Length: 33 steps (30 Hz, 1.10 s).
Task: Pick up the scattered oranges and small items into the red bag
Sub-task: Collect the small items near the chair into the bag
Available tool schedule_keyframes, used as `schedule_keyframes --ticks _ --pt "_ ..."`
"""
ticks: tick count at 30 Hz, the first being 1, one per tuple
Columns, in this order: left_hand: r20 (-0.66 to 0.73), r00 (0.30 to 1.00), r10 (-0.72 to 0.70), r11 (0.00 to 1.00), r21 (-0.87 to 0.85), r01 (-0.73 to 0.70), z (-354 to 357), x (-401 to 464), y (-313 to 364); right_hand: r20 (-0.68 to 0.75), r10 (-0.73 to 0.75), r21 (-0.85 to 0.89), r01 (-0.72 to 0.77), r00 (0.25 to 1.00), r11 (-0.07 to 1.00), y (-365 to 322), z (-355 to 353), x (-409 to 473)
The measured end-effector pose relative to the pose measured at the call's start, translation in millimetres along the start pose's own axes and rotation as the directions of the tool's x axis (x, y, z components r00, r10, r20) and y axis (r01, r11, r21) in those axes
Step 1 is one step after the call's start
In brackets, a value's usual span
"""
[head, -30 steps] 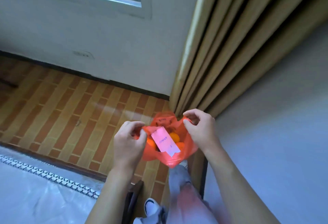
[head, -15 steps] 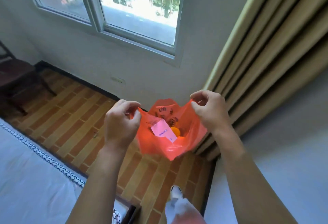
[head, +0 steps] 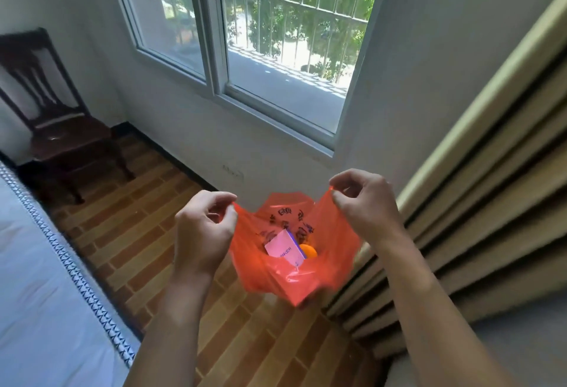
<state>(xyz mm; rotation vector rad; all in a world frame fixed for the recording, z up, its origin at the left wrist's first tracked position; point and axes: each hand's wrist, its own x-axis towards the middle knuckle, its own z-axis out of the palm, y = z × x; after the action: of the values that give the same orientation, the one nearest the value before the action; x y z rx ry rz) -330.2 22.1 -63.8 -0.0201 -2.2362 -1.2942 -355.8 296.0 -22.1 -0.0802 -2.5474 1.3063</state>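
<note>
Red bag (head: 331,267) held open; inside: orange (head: 309,251), white box (head: 285,248).

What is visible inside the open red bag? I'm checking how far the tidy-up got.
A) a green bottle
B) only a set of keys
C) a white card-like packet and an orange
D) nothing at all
C: inside the red bag, held open by the left hand and right hand, a white packet lies beside an orange.

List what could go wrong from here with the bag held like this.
1. Each hand, left hand and right hand, only pinches a thin edge of the red bag; if one edge slips from the fingers, the mouth may drop and spill.
2. The white box stands tilted beside an orange; its corners could tear the thin plastic.
3. The bag hangs above the floor, so spilled fruit might roll off.
</note>
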Motion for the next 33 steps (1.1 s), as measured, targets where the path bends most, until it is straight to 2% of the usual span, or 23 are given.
schedule_keyframes --ticks 10,19,23,29,33 --pt "-0.104 0.992 -0.072 0.995 0.066 0.079 30 21 -9 0.158 -0.073 0.062 0.064 0.985 0.996 18 12 65" --pt "-0.178 0.975 -0.136 0.962 0.211 0.172 -19 36 -27 0.254 -0.15 0.161 0.111 0.956 0.981 -2 69 94" --pt "-0.249 0.951 -0.181 0.947 0.216 0.236 -38 52 -56 0.336 -0.191 0.167 0.142 0.922 0.976 -14 113 106" --pt "-0.297 0.936 -0.188 0.94 0.221 0.259 -80 88 -117 0.405 -0.203 0.14 0.16 0.891 0.977 -42 179 135" --pt "-0.343 0.9 -0.268 0.92 0.187 0.345 -110 113 -160 0.479 -0.191 0.087 0.17 0.857 0.982 -73 229 164"
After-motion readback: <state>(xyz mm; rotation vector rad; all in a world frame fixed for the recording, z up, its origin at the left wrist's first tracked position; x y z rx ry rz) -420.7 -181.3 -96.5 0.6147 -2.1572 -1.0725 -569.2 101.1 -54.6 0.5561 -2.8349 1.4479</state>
